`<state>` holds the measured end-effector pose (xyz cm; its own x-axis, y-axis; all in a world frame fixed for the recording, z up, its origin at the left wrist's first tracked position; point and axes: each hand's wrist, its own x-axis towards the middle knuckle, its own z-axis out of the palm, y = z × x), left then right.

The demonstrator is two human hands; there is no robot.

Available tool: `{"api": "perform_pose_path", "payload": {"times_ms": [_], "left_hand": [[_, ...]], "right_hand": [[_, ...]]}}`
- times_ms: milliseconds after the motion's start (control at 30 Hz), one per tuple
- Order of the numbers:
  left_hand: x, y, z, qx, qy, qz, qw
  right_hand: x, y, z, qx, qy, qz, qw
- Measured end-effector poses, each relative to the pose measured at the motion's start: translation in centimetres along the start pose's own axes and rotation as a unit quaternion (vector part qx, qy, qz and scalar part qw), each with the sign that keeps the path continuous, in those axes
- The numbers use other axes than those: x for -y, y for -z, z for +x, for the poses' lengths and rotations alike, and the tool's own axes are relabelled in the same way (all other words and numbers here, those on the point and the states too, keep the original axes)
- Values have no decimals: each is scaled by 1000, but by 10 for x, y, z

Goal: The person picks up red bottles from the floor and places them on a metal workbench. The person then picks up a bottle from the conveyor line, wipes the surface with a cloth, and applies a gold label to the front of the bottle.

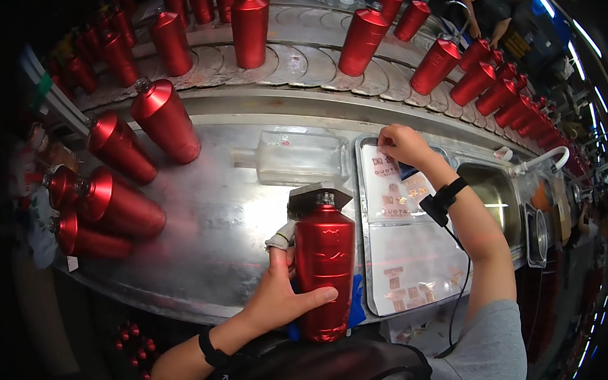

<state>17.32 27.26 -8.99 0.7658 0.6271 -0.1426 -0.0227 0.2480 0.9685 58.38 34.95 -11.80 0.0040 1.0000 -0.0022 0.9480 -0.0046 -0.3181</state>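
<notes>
Nearest us in the head view come the person's grey sleeve [488, 352] and, left of it, a red bottle [326, 261], its dark neck pointing up. We see the left hand [280, 301] closed around this bottle's left side, the thumb lying across its front; one of the left fingers wears a white cover [280, 236]. Just beyond those fingers, behind the bottle's neck, is a dark angled plate [338, 194], and to their right a blue piece [356, 301] shows beside the bottle's lower part. Farther beyond them, a clear bottle-shaped block [302, 157] lies on its side on the metal table [225, 256]. To their left we find a cluster of bottles [166, 121], also red. The right hand [403, 145] has its fingers bent close together over the top of a printed sheet [385, 196]; we cannot tell whether they grip it. The sheet lies in a shallow tray [368, 269], nearer us than the right fingers. To the right of these we make out a sink [508, 210] with a white tap [546, 160]. Beyond both hands runs a conveyor [290, 56] carrying many more bottles [249, 31].
</notes>
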Motion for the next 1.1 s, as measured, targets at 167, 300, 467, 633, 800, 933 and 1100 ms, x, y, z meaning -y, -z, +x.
{"api": "perform_pose_path", "payload": {"times_ms": [167, 300, 467, 633, 800, 933, 1100], "left_hand": [[4, 6, 1, 6, -12, -7, 1000], [7, 11, 0, 10, -16, -16, 1000], [-1, 17, 2, 14, -11, -15, 1000], [0, 31, 0, 9, -15, -5, 1000], [-6, 53, -4, 2, -1, -75, 997], [-9, 75, -5, -26, -34, -86, 995], [-14, 79, 5, -22, -49, -87, 995]], "right_hand": [[8, -4, 3, -9, -23, 18, 1000], [13, -7, -1, -26, -36, 78, 996], [42, 14, -28, -97, -44, 119, 987], [116, 54, -70, -117, -78, 175, 974], [196, 86, -102, -96, -76, 291, 949], [248, 95, -98, 34, -27, 363, 931], [269, 61, -62, 91, 54, 338, 935]]}}
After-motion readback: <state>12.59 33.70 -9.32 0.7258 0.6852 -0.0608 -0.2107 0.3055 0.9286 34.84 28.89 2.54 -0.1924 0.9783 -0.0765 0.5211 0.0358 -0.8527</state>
